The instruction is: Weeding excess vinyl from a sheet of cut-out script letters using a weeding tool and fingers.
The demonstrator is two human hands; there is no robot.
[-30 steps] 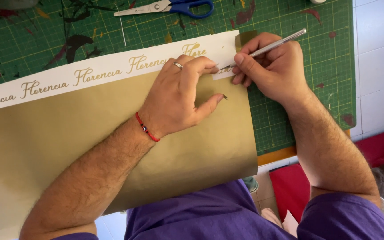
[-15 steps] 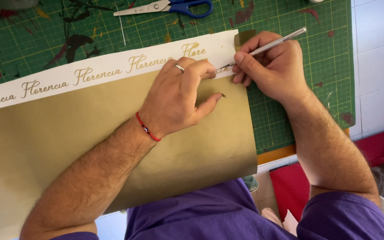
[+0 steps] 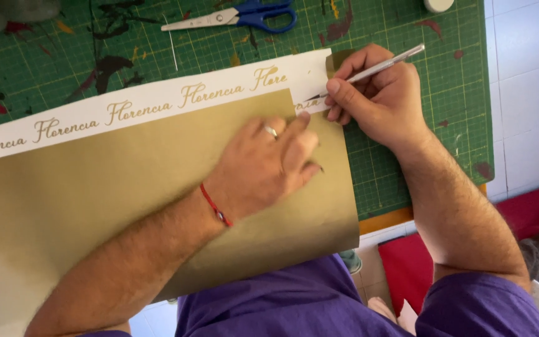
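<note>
One matte gold sheet (image 3: 95,206), white-edged, script-lettered

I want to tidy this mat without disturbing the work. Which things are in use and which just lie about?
In use: gold sheet, white lettered strip, thin silver tool, left hand, right hand.
Lying about: blue-handled scissors, white round lid.

Left hand (image 3: 268,163): silver ring on one finger, thin red cord bracelet (image 3: 214,205) with small dark bead at wrist. Right hand (image 3: 378,100): bare. Forearms hairy. Purple short-sleeved shirt (image 3: 319,302).
</note>
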